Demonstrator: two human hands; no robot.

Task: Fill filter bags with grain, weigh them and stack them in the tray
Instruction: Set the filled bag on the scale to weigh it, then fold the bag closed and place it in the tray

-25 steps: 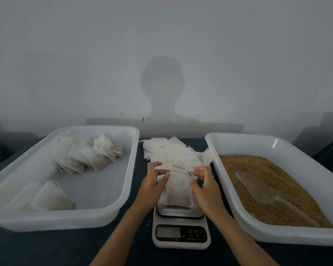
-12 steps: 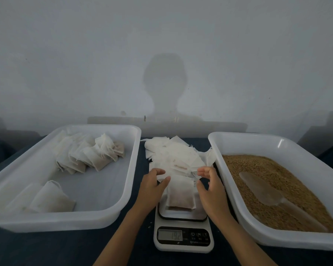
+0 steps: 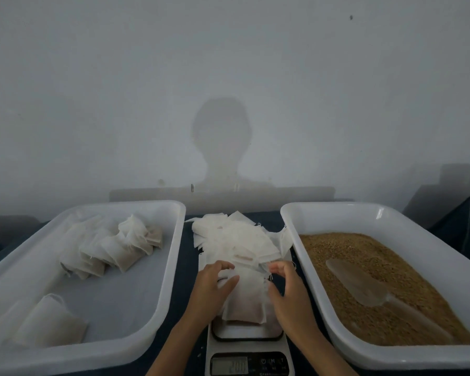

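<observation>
A single head-worn wide-angle camera looks forward and down from close above the scale (image 3: 248,346), centred between two white tubs (image 3: 98,346) (image 3: 345,210), facing a bare wall (image 3: 228,63); its dim, hazy picture probably bends the edges.

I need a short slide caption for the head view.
Both hands hold a filled bag on the scale between two trays.

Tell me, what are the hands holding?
Both hold the filled bag on the scale: left hand at its left edge, right hand at its right edge.
</observation>
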